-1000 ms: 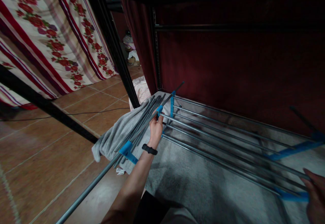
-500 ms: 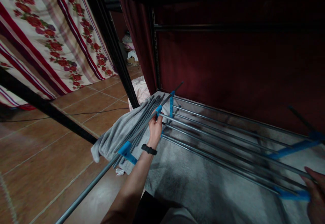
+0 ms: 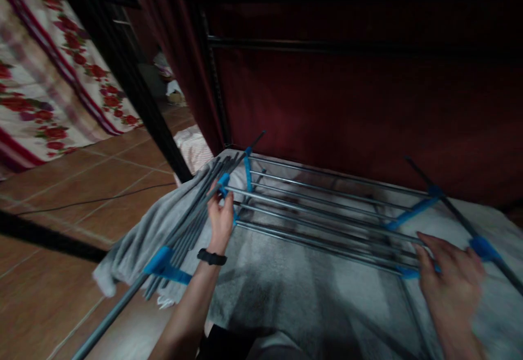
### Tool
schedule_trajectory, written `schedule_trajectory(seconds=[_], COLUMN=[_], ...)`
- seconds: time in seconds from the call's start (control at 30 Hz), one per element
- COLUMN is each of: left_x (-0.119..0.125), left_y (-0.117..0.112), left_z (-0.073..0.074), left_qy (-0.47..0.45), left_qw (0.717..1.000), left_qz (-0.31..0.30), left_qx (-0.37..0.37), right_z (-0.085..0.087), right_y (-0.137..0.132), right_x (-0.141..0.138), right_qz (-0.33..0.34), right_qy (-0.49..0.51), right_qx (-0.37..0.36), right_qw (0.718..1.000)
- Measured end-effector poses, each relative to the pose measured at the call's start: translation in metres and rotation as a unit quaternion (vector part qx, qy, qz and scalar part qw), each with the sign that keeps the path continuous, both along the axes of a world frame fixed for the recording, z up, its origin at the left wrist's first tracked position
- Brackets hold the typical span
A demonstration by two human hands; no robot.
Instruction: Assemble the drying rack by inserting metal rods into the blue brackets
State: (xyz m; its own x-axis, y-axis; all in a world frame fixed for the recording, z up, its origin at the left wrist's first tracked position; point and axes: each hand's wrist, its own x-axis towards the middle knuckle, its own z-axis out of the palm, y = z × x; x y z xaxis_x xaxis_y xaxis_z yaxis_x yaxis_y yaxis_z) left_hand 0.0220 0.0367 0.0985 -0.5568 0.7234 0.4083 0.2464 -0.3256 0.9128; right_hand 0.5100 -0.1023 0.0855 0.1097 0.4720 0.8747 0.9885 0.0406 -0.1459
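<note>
A rack of grey metal tubes (image 3: 318, 211) with blue plastic connectors lies across the grey blanket (image 3: 294, 289). My left hand (image 3: 220, 215), wearing a dark wristband, is closed around the left end of the front upper tube, at a blue connector (image 3: 223, 181). At the other end, my right hand (image 3: 451, 278) grips the same tube with thumb and fingers, close to a right-side blue connector (image 3: 486, 248). Its palm hides part of that joint. Another blue connector (image 3: 161, 262) sits lower on the left side pole, near my left forearm.
Several loose grey tubes (image 3: 190, 235) lie bundled on the blanket at left. Black frame posts (image 3: 139, 93) and a dark bar (image 3: 53, 235) stand on the left. A dark red curtain (image 3: 347, 104) hangs behind; a cable (image 3: 93, 202) crosses the tiled floor.
The view has swung right, so the rack and my left hand appear farther left. My right hand and the rack's right end have come more fully into view. Both hands keep hold of the tube.
</note>
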Motion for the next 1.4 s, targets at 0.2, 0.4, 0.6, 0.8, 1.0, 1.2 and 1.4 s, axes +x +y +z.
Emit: schedule_trajectory(seconds=[0.2,0.4,0.6,0.8,1.0,1.2,1.4], left_x=[-0.006,0.04,0.086,0.084,0.084,0.083,0.08], left_y=[-0.03,-0.024,-0.008,0.002,0.0,0.002,0.0], left_z=[-0.029,0.006,0.038,0.038,0.039,0.035,0.035], left_qy=[0.318,0.501,0.557,0.587,0.602,0.606,0.606], left_qw=[0.943,0.821,0.784,0.765,0.753,0.751,0.745], left_qz=[0.048,-0.152,-0.175,-0.187,-0.179,-0.166,-0.171], left_qx=[0.083,0.228,0.211,0.189,0.196,0.203,0.222], right_z=[0.015,0.016,0.018,0.02,-0.013,-0.021,-0.006], right_y=[0.007,0.013,0.01,0.009,-0.011,-0.015,0.004], right_x=[-0.024,-0.029,-0.03,-0.033,-0.028,0.007,0.006], right_qz=[-0.004,-0.008,-0.006,-0.009,-0.093,-0.141,-0.071], right_qy=[0.04,0.063,0.064,0.07,0.224,0.399,0.415], right_qx=[-0.064,-0.058,-0.058,-0.039,0.064,0.074,0.049], right_qw=[0.997,0.996,0.996,0.997,0.968,0.903,0.906])
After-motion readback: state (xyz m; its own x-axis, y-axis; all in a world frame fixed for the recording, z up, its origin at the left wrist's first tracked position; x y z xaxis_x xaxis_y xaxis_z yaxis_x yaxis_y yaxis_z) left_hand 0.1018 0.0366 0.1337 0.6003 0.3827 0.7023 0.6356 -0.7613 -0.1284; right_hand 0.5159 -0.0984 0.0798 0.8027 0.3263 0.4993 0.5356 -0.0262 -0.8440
